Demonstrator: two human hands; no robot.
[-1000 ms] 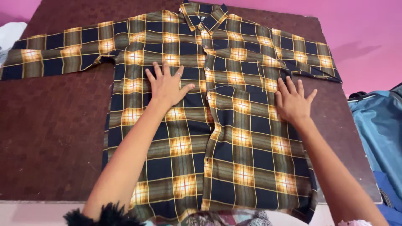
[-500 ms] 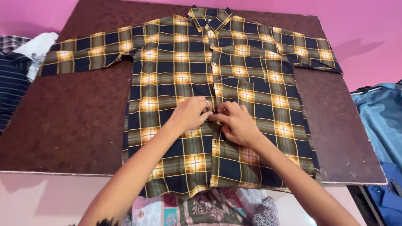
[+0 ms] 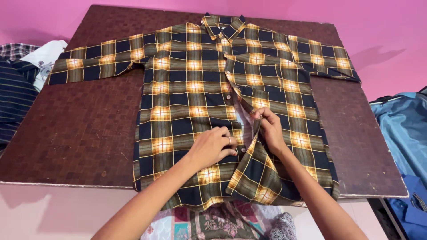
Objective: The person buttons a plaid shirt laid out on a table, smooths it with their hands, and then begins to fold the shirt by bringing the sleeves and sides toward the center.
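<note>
A navy, yellow and olive plaid shirt [image 3: 195, 89] lies front up on a dark brown board [image 3: 80, 129], sleeves spread to both sides and collar at the far edge. My left hand [image 3: 213, 144] rests flat on the left front panel beside the button placket, a ring on one finger. My right hand [image 3: 269, 129] pinches the edge of the right front panel and lifts it, so the placket gapes at mid-chest. The lower part of that panel is folded outward.
A pile of dark striped and white clothes [image 3: 22, 84] lies at the board's left edge. A blue bag [image 3: 400, 133] stands to the right. A pink wall is behind. Patterned fabric [image 3: 213, 222] shows below the near edge.
Both hands moved from lying flat and apart on the shirt to its centre. The right hand has now taken hold of the right panel edge and lifted it open.
</note>
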